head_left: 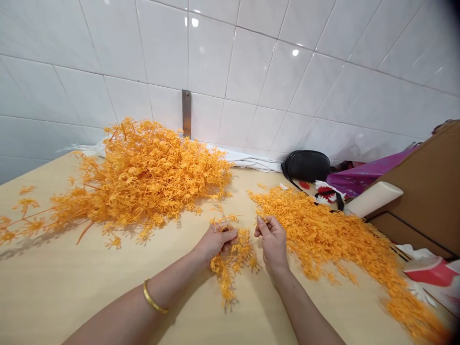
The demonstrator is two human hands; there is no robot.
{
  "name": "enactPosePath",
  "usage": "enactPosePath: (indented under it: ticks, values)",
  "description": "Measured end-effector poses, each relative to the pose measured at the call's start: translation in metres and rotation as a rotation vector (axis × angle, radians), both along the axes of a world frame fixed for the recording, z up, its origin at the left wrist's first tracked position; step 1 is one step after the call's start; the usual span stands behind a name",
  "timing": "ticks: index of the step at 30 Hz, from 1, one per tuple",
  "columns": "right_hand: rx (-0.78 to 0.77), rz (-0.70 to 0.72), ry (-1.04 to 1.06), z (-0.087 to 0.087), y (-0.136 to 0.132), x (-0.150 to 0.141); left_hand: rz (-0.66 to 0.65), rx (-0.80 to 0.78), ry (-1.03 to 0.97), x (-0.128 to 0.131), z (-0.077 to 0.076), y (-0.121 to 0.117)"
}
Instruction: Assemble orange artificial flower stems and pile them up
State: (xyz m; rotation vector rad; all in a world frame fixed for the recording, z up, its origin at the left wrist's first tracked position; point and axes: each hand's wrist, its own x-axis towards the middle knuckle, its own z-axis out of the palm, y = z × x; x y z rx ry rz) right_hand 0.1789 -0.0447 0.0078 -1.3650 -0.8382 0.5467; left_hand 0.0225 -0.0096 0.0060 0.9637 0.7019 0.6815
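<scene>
My left hand (216, 240) is closed around an orange plastic sprig (232, 263) that hangs down onto the wooden table (72, 282). A gold bangle (154, 299) sits on that wrist. My right hand (272, 238) is pinched shut on a tiny orange piece right next to the sprig's top. A big heap of uncut orange plastic branches (143, 177) lies to the left. A spread of small loose orange pieces (334, 235) runs along the right side of the table.
A black bag (306, 165) lies at the back by the tiled wall (230, 62). A white roll (373, 198), purple cloth (362, 175), a brown cardboard box (427, 191) and a red item (429, 270) crowd the right edge.
</scene>
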Motion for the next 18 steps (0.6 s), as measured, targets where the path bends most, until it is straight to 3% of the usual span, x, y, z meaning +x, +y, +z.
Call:
enactPosePath:
  ticks: [3,5,8,13,18]
  values:
    - [0.087,-0.268,0.195,0.007,0.001,0.029,0.058,-0.002,-0.013,-0.003,-0.001,0.002]
    - [0.105,-0.306,0.269,0.009,0.002,0.042,0.084,-0.044,-0.039,-0.005,-0.002,0.004]
    - [0.035,-0.089,0.249,0.010,0.002,0.038,0.065,-0.076,-0.106,-0.006,-0.005,0.009]
    - [-0.091,0.347,0.233,0.007,0.001,0.006,-0.021,-0.085,-0.187,-0.008,-0.006,0.014]
    - [-0.183,0.672,0.198,0.006,-0.005,-0.012,-0.101,-0.044,-0.196,-0.007,-0.005,0.010]
